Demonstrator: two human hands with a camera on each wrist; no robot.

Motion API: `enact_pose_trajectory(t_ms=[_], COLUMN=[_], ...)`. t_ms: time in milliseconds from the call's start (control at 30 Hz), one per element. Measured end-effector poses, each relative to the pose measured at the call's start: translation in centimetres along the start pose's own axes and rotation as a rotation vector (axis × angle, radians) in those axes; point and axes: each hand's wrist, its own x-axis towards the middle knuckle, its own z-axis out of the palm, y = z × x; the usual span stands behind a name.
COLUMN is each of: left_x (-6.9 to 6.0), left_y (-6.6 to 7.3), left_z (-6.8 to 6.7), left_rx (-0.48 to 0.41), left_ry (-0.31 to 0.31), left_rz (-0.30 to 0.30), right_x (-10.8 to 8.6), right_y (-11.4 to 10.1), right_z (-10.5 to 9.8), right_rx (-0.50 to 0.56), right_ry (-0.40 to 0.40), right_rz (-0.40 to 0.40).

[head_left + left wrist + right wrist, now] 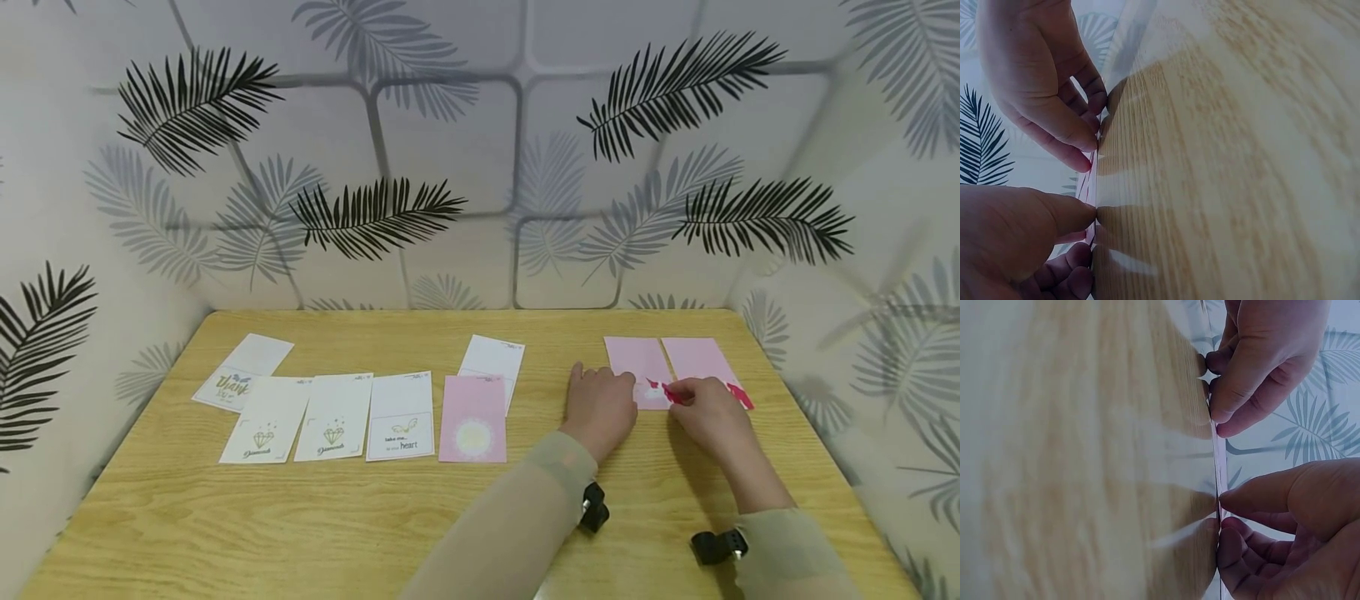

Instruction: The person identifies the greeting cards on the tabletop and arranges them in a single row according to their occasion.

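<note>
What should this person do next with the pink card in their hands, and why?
Probably let go gently: the left hand and right hand hold the pink card beside another pink card, with top edges roughly level and only a thin gap between.

From here I watch both arms reach forward, the hands close together at about four o'clock in the person's view. The left forearm (498, 533) slants towards one o'clock; the left hand (602, 408) lies knuckles up, its outermost finger (576, 375) jutting towards twelve. The right forearm (795, 546) leans towards eleven, its wrist (756, 482) bare, and the right hand (707, 414) pinches between thumb (1263, 492) and bent fingers.
</note>
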Motion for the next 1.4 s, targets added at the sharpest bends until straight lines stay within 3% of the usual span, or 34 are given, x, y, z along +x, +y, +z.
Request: enact_pose_trajectory(t_ms=[1100,1400], left_x=[-0.26,-0.46], left_y=[-0.17,-0.54], left_z=[0.04,0.09], left_rx=[-0.031,-0.068], left_ry=[0.012,0.093], left_rz=[-0.02,-0.043], right_x=[0.01,-0.66], right_y=[-0.38,-0.68], right_z=[-0.31,-0.79], right_rx=[0.002,0.017], right_ry=[-0.008,0.043], right_rz=[-0.018,-0.035])
